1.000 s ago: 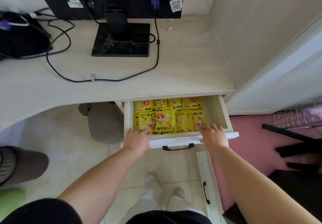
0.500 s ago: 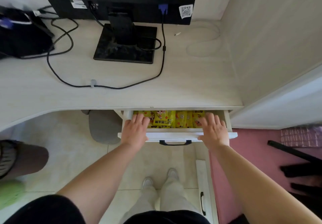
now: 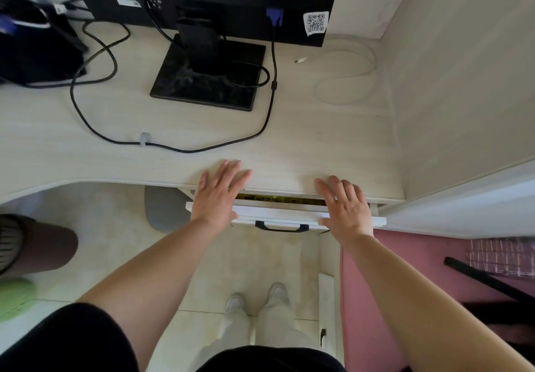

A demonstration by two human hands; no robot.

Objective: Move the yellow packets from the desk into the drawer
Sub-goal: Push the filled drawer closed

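The white drawer (image 3: 278, 215) under the desk edge stands almost closed, with only a narrow gap left. A thin strip of the yellow packets (image 3: 278, 198) shows through that gap; the rest are hidden inside. My left hand (image 3: 217, 195) lies flat over the drawer's left front, fingers straight and reaching onto the desk top (image 3: 173, 128). My right hand (image 3: 346, 205) lies flat over the drawer's right front, fingers straight too. Neither hand holds anything. The drawer's black handle (image 3: 281, 226) sits between my hands.
A black monitor on its stand (image 3: 207, 73) sits at the back of the desk, with black cables (image 3: 173, 147) looping forward and a white cable (image 3: 344, 73) at the right. A dark bag (image 3: 34, 44) lies far left. A wall panel (image 3: 463, 82) bounds the right side.
The drawer has slid in from wide open to nearly closed under both hands. The packets went from fully visible to a thin strip. My fingers now reach over the desk edge.
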